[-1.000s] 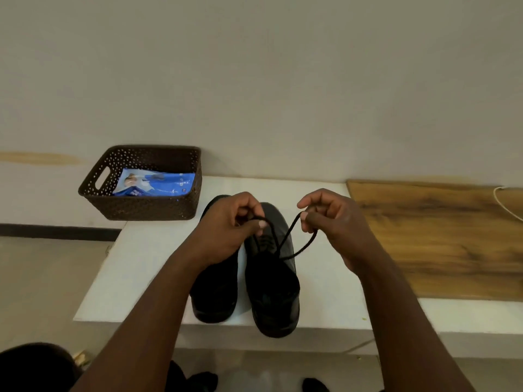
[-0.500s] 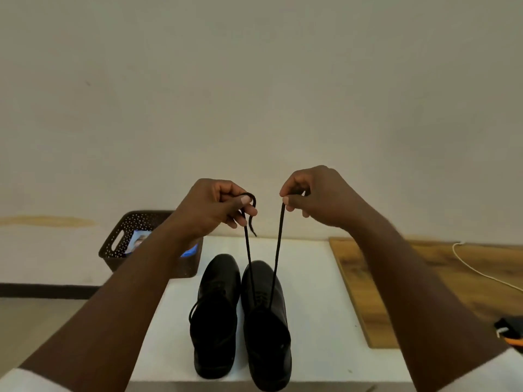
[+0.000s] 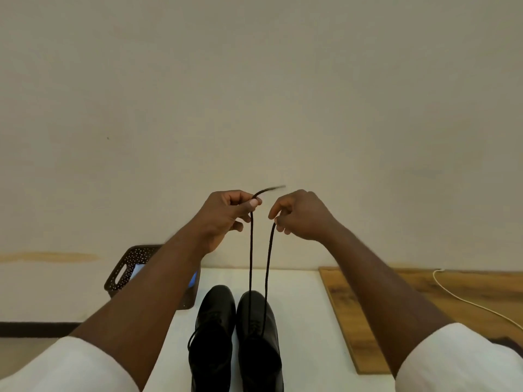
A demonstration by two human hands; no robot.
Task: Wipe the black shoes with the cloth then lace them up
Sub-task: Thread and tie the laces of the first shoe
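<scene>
Plain off-white wall (image 3: pixel 254 94) fills the upper field; below it a white worktop (image 3: pixel 305 321) carries the work, its near edge cut off by the frame. Two black shoes (image 3: pixel 235 335) stand side by side near the worktop's middle, toes toward the wall, heels cropped at the bottom edge; leather dark and matte, eyelet detail hard to make out. From the right-hand shoe (image 3: pixel 259 340) two strands of black shoelace (image 3: pixel 251 250) rise taut and nearly parallel; left hand (image 3: pixel 223 219) pinches the left strand between thumb and forefinger, its blurred tip projecting rightward above the fingers; right hand (image 3: pixel 300 216) pinches the right strand's top, fingers curled. The left-hand shoe (image 3: pixel 213 335) shows a loose lace loop at its left side. Perforated brown basket (image 3: pixel 127 267) at the far left corner is largely hidden behind the left forearm, its blue contents only glimpsed. Wooden board (image 3: pixel 368 306) adjoins the worktop's right edge; a white cable (image 3: pixel 464 301) crosses it. White sleeves (image 3: pixel 458 360) crop both lower corners.
</scene>
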